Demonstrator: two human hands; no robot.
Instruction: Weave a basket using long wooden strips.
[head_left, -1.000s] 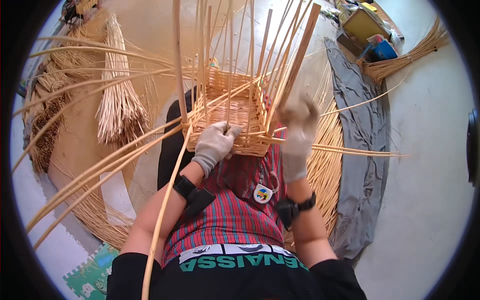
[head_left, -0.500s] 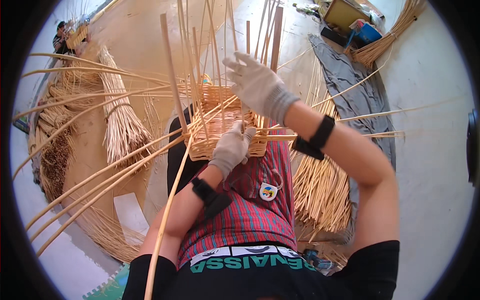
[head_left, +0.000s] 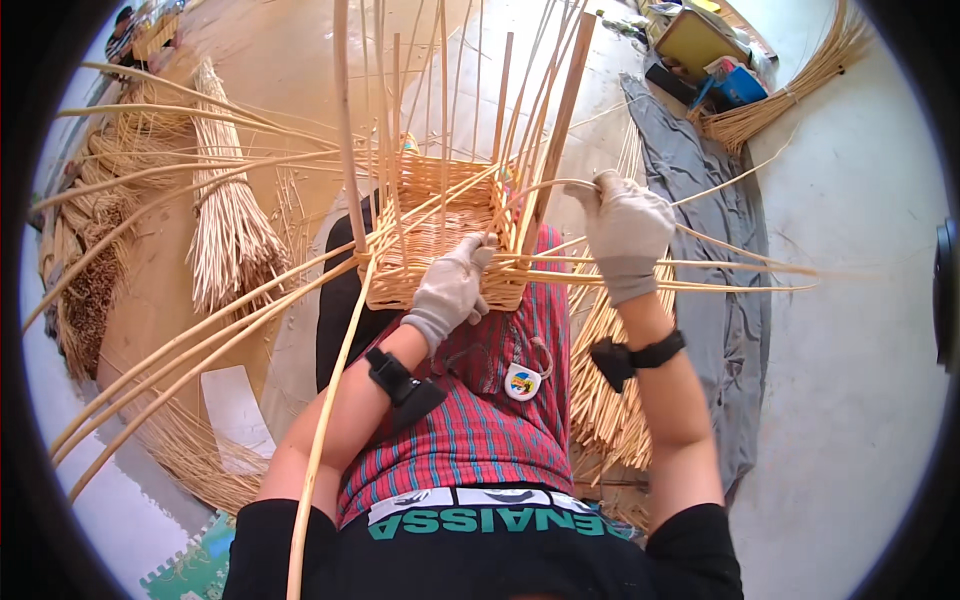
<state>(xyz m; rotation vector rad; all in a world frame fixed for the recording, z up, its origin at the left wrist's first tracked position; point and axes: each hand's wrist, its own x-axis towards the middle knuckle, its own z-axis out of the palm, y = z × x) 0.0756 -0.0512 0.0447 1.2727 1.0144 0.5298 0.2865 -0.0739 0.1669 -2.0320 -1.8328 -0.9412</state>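
A rectangular wicker basket [head_left: 392, 290] rests on my lap, with tall upright stakes and several long rods sticking out to both sides. My left hand [head_left: 450, 286], in a pale work glove, is closed on the basket's near wall, its fingertips at the rim. To the right of the basket, my gloved right hand [head_left: 628, 228] pinches a thin wicker rod [head_left: 545, 184]. That rod curves from the basket's right wall up to my fingers. A thick wooden stake [head_left: 562, 125] rises at the right side, between the basket and my right hand.
Bundles of rods lie on the floor at left [head_left: 228, 230] and right [head_left: 612, 400]. A grey cloth [head_left: 715, 300] stretches along the right. Farther off are a blue container [head_left: 735, 85] and another rod bundle [head_left: 790, 95]. Someone sits at the far left. Long rods [head_left: 190, 355] reach out leftward.
My right hand has moved from above the basket, fingers spread, to its right side, and now grips a bent wicker rod. My left hand stays on the near wall.
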